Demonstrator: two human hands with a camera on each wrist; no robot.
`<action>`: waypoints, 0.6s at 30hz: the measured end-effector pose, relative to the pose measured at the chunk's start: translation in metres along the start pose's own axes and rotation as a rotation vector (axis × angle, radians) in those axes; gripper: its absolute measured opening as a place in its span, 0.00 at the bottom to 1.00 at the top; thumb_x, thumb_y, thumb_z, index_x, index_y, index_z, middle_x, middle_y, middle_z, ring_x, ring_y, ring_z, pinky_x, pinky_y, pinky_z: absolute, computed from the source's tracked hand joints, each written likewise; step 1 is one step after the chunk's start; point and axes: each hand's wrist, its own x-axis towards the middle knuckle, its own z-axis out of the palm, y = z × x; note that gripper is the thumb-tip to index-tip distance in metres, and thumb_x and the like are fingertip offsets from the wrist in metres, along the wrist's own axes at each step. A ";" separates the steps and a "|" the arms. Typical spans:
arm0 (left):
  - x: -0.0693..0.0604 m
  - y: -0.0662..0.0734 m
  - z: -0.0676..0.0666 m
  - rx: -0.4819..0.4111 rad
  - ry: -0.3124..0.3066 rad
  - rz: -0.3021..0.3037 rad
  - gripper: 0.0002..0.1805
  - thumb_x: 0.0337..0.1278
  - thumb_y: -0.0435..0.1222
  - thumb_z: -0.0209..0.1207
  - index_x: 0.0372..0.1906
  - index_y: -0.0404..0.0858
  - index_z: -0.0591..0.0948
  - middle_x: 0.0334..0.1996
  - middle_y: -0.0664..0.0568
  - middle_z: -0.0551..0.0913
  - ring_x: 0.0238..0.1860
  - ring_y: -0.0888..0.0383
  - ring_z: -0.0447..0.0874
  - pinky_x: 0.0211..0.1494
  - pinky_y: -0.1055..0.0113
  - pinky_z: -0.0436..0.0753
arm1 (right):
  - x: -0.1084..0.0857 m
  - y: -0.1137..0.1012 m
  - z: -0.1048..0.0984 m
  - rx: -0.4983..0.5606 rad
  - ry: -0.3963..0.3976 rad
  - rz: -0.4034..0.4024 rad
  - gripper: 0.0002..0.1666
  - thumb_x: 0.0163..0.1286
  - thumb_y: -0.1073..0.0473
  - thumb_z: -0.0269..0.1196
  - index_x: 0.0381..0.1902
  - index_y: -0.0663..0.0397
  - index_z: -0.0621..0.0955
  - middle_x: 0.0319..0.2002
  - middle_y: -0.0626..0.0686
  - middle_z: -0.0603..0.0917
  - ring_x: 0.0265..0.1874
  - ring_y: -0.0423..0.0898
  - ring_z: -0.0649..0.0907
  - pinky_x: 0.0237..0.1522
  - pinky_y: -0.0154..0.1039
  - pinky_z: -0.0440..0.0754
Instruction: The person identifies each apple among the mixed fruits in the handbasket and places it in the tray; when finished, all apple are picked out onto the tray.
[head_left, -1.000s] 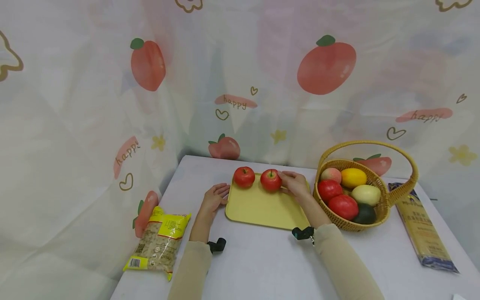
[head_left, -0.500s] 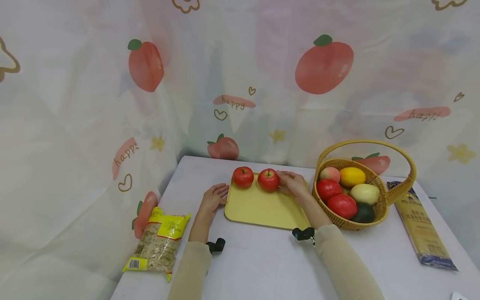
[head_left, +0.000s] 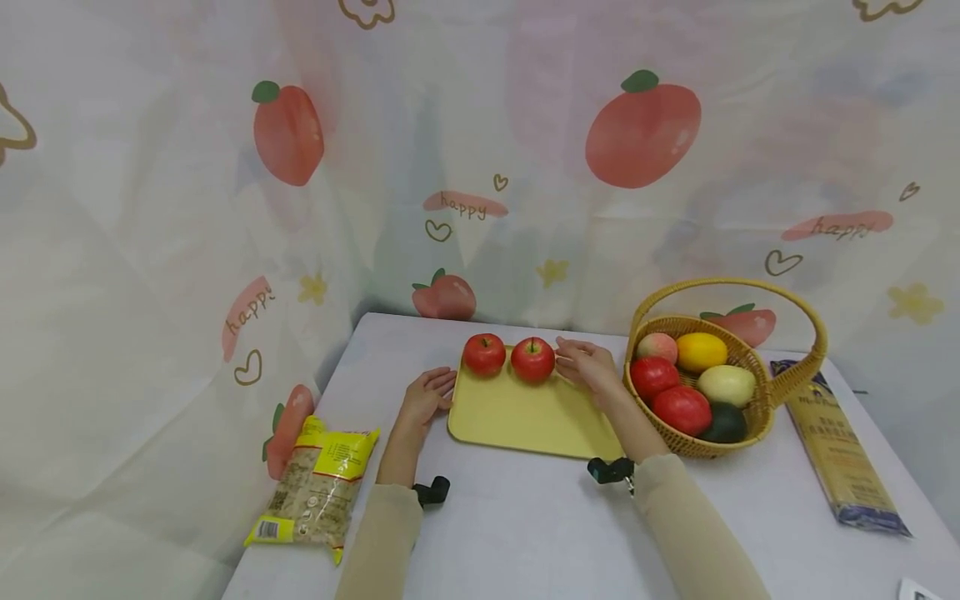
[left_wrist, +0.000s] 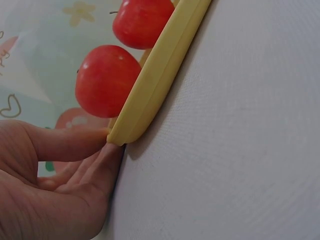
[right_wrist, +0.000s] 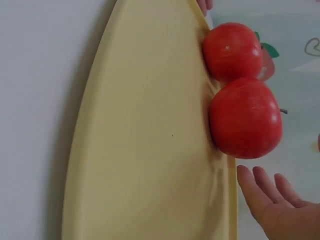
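Note:
Two red apples sit side by side along the far edge of a yellow tray (head_left: 525,421). My left hand (head_left: 426,398) is at the tray's left edge, nearest the left apple (head_left: 484,355); in the left wrist view its thumb touches the tray's rim and the other fingers lie beside it, loosely extended. Just right of the right apple (head_left: 533,360) is my right hand (head_left: 588,367), its fingers relaxed and holding nothing. A small gap separates those fingertips from the apple in the right wrist view.
A wicker basket (head_left: 767,421) of assorted fruit stands right of the tray, its tall handle arching up. Beyond it lies a long tan packet (head_left: 840,446). On the left is a yellow-and-clear bag (head_left: 318,483). Printed cloth hangs behind the white table (head_left: 517,533).
My right hand has let go of the right apple and drawn slightly away to its right. The left hand stays at the tray's edge. The head view has shifted a little.

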 end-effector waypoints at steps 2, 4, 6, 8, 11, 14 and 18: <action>0.000 0.000 0.000 -0.002 0.006 0.001 0.42 0.46 0.05 0.48 0.72 0.26 0.70 0.69 0.31 0.75 0.72 0.41 0.73 0.73 0.51 0.74 | -0.005 -0.005 -0.001 0.002 0.001 -0.017 0.34 0.81 0.53 0.59 0.73 0.71 0.66 0.74 0.71 0.68 0.71 0.64 0.73 0.71 0.53 0.71; 0.000 0.000 0.001 -0.002 0.012 0.002 0.42 0.45 0.05 0.48 0.71 0.26 0.71 0.69 0.31 0.75 0.72 0.41 0.73 0.73 0.51 0.75 | -0.010 -0.012 -0.003 -0.011 -0.001 -0.028 0.33 0.81 0.53 0.58 0.73 0.71 0.66 0.74 0.70 0.68 0.72 0.64 0.72 0.71 0.52 0.72; -0.001 0.000 0.002 -0.001 0.011 0.002 0.42 0.46 0.05 0.48 0.71 0.26 0.70 0.69 0.31 0.75 0.72 0.41 0.73 0.73 0.52 0.75 | -0.017 -0.019 -0.005 -0.033 -0.005 -0.038 0.35 0.81 0.52 0.58 0.74 0.70 0.66 0.74 0.70 0.69 0.73 0.65 0.71 0.70 0.51 0.73; -0.001 -0.001 0.003 0.001 0.008 0.001 0.42 0.46 0.05 0.48 0.72 0.26 0.70 0.69 0.31 0.75 0.72 0.41 0.73 0.73 0.52 0.75 | -0.024 -0.027 -0.009 -0.060 -0.014 -0.059 0.35 0.82 0.51 0.57 0.75 0.69 0.66 0.73 0.70 0.70 0.72 0.64 0.71 0.70 0.51 0.74; -0.001 -0.001 0.002 0.000 0.007 -0.001 0.42 0.46 0.05 0.48 0.72 0.26 0.70 0.69 0.31 0.75 0.72 0.41 0.73 0.73 0.52 0.74 | -0.035 -0.038 -0.014 -0.107 -0.031 -0.098 0.35 0.82 0.51 0.56 0.76 0.69 0.65 0.71 0.70 0.72 0.72 0.63 0.73 0.69 0.52 0.75; -0.001 -0.001 0.001 -0.003 0.007 0.000 0.41 0.47 0.05 0.49 0.72 0.26 0.70 0.69 0.31 0.74 0.73 0.40 0.72 0.73 0.51 0.74 | -0.044 -0.048 -0.020 -0.148 -0.042 -0.137 0.34 0.83 0.51 0.55 0.75 0.69 0.66 0.67 0.67 0.77 0.70 0.62 0.76 0.68 0.53 0.76; 0.000 -0.001 0.000 -0.008 0.000 -0.003 0.41 0.47 0.05 0.49 0.72 0.26 0.70 0.70 0.31 0.74 0.73 0.41 0.72 0.74 0.51 0.73 | -0.058 -0.061 -0.030 -0.176 -0.040 -0.161 0.35 0.83 0.49 0.56 0.75 0.68 0.67 0.63 0.60 0.79 0.69 0.60 0.77 0.67 0.51 0.77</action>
